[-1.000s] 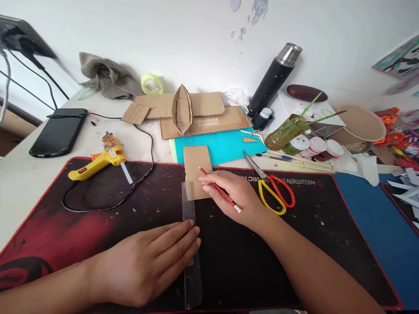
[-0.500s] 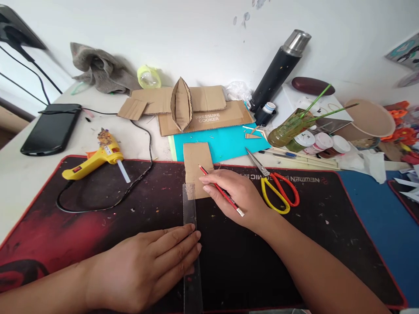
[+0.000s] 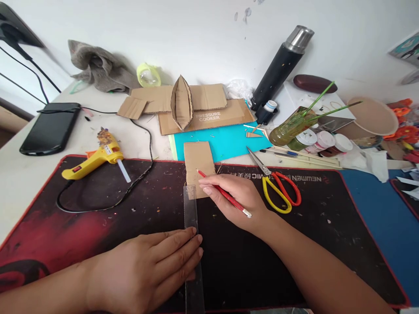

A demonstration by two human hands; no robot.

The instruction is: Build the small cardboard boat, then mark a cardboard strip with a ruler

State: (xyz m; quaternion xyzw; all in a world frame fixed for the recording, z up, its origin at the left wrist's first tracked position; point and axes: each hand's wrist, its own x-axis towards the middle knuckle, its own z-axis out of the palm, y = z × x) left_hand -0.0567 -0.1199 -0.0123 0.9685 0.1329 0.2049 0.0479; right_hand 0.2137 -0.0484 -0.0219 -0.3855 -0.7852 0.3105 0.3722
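Left hand: my left hand [image 3: 153, 270] lies flat, fingers spread, pressing the near part of the clear ruler [image 3: 191, 231] onto the dark mat [image 3: 98, 218].
Right hand: my right hand [image 3: 240, 198] is closed in a writing grip around the red pencil [image 3: 222, 194], its tip resting on the cardboard piece [image 3: 198, 163].
Cardboard piece: it lies straddling the far edge of the mat, its far end over the turquoise sheet [image 3: 225, 141], and only its near left corner sits under the ruler's far end.
Ruler reach: as I judge it, the ruler covers too little of the cardboard for a full line; I want more of its edge over the piece.
Hold: my pressing fingers sit well back from the cardboard, so I judge the far end can pivot; pressure closer to the piece steadies it.
Pencil: I keep the tip tight against the ruler's right edge and lean it slightly along the stroke.
Risk: the cardboard is not pinned by anything but the ruler tip, so it may skid.
Nearby: scissors [image 3: 278, 189] lie just right of my hand, the glue gun [image 3: 94, 159] well to the left.
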